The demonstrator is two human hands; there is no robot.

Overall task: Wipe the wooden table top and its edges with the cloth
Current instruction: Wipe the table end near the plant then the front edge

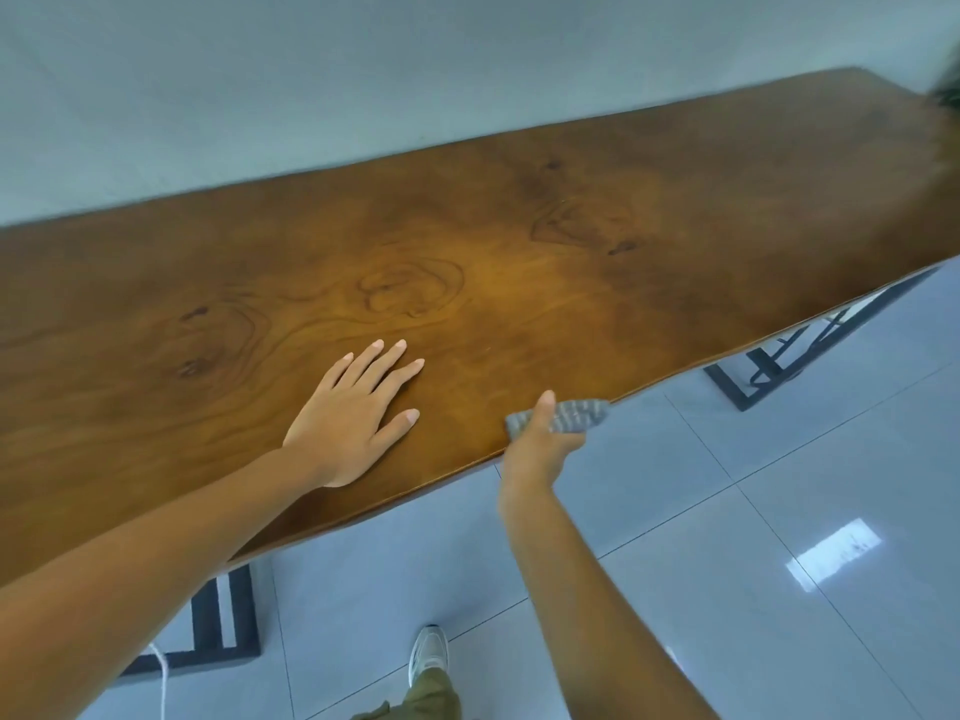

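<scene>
- The right hand (537, 444) grips the grey cloth (566, 414), thumb on top and fingers curled under, pressing it against the near edge of the wooden counter (519, 241). The cloth sits right on that edge, just right of the left hand.
- The left hand (358, 407) lies flat on the counter top, fingers straight and spread, holding nothing.
- Risk: the cloth is bunched into a narrow wad, so it could ride off the lip and skip stretches of the edge if the grip loosens or the pressure eases.
- Risk: the bracing palm may leave prints on the polished wood, which would call for another pass.
- The cloth's long axis runs along the counter edge, its free end pointing right, toward the far black leg frame (769, 366).
</scene>
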